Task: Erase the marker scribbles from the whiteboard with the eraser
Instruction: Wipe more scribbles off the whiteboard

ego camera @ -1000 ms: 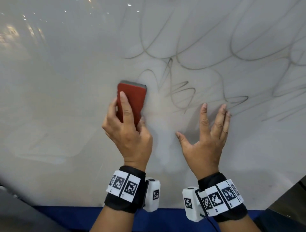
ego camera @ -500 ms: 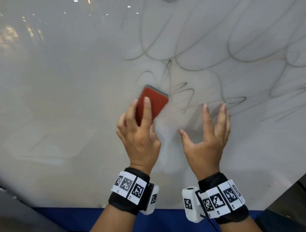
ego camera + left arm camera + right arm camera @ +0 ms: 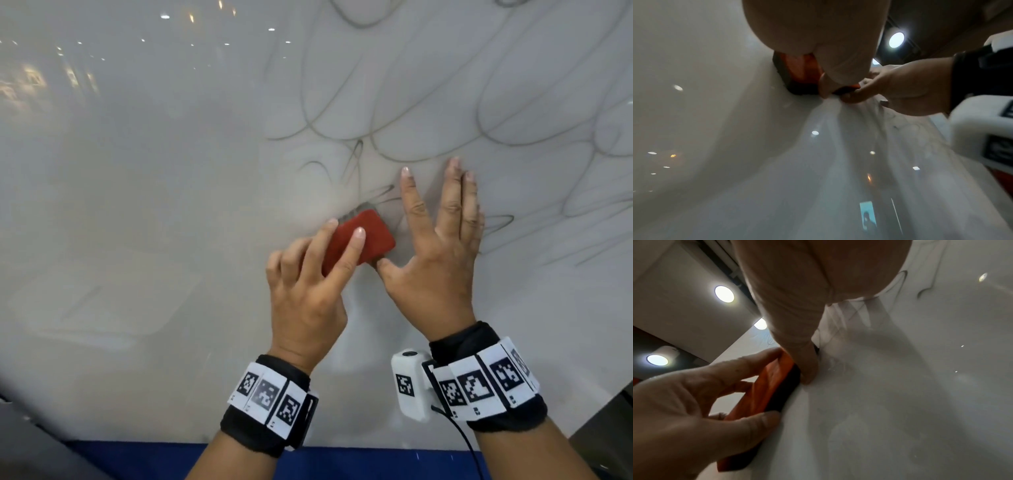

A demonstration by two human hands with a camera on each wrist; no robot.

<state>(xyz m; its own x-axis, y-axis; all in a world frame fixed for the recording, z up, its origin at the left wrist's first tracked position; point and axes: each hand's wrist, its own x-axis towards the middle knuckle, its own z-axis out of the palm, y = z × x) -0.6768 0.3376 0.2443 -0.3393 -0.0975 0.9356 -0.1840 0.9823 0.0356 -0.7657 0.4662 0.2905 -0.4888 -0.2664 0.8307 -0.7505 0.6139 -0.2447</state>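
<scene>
Whiteboard point(image 3: 137, 205), glossy white, ceiling lights mirrored in it; wiped bare and hazy from 9 o'clock to centre. Step in hand, by my reading: mid-wipe, working into the near edge of the marks.

Left hand point(image 3: 305, 294) grasps the eraser point(image 3: 359, 240), fingers on its back, thumb at its lower edge. Eraser: rounded rectangle, red-orange hard back, dark felt pad beneath, pad flat on the board in both wrist views. It sits just below centre, its far corner tilted toward 1 o'clock, at the foot of the small dark squiggles.

Right hand point(image 3: 442, 260) just beside it at 3 o'clock, released, fingers straight and spread over the board, holding nothing; thumb tip touching or nearly touching the eraser's corner, cannot tell which.

Scribbles point(image 3: 445, 113): thin grey loops, large and overlapping, filling 12 through 3 o'clock; tighter dark strokes nearer the eraser.

Next move likely calls for firm flat pressure, sweeping toward 1 o'clock; right hand would need to clear that path. Most of the marks remain.
</scene>
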